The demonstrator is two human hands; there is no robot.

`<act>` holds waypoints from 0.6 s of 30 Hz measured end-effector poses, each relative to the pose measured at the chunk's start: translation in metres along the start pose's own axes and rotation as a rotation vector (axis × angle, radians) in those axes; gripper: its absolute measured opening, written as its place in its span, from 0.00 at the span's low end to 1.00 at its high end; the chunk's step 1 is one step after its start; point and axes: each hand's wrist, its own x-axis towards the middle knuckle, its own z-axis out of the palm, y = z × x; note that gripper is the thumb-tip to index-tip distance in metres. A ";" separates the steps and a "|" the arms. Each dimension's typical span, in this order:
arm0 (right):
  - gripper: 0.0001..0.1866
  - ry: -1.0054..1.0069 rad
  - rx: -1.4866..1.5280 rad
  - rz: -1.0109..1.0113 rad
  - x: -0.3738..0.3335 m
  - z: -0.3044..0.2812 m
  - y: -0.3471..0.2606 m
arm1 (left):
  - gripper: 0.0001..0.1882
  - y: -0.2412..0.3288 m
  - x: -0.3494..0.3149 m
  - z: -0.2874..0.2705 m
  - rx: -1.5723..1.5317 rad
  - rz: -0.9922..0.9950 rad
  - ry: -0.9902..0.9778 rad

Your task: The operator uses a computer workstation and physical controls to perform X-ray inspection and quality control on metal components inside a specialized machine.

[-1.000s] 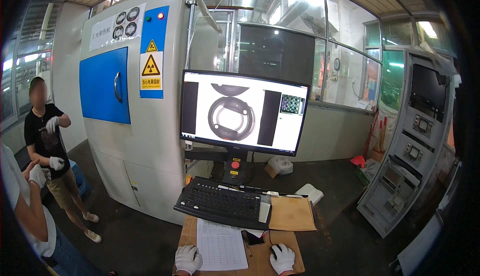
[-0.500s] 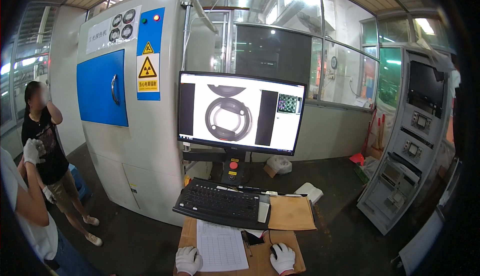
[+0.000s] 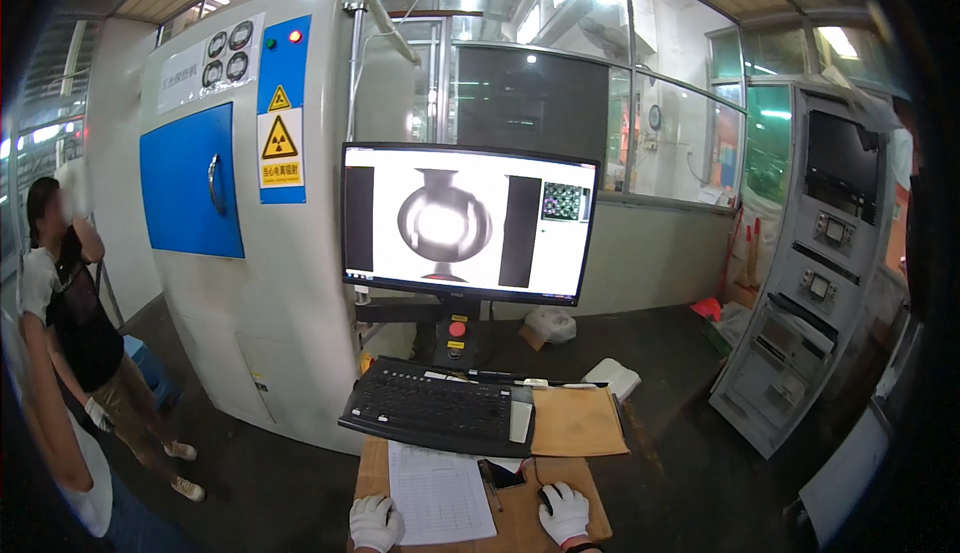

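Note:
My right hand (image 3: 565,513), in a white glove, rests over a black computer mouse (image 3: 545,498) on the brown tabletop (image 3: 585,475). My left hand (image 3: 375,525), gloved the same way, lies at the left edge of a printed table sheet (image 3: 440,498), fingers loosely laid down and holding nothing. Between the hands are a pen (image 3: 491,483) and a dark phone-like device (image 3: 506,474). Behind them sits a black keyboard (image 3: 430,403), with a tan folder (image 3: 577,421) to its right. A monitor (image 3: 470,223) above shows a grey, X-ray-like picture of a round part with a bright centre.
A tall grey cabinet (image 3: 300,303) with a blue door (image 3: 195,181) and radiation warning sign stands left. Below the monitor is a red push button (image 3: 457,330). Two people (image 3: 75,303) stand at far left. An instrument rack (image 3: 800,273) is at right; a plastic bag (image 3: 550,325) lies on the floor.
The monitor's picture has switched from a dark ring with a slanted slot to a rounder part with a bright centre. The people at left have shifted. Both my hands stay in place.

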 end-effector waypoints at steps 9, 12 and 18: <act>0.24 -0.019 -0.063 0.014 0.001 -0.004 -0.005 | 0.15 -0.004 -0.006 0.001 0.024 -0.011 -0.025; 0.24 -0.015 -0.059 0.007 -0.001 -0.002 -0.003 | 0.15 -0.005 -0.006 0.003 0.014 -0.001 -0.026; 0.24 -0.008 -0.057 0.004 -0.001 0.001 -0.001 | 0.15 -0.003 -0.006 0.002 0.035 -0.023 -0.025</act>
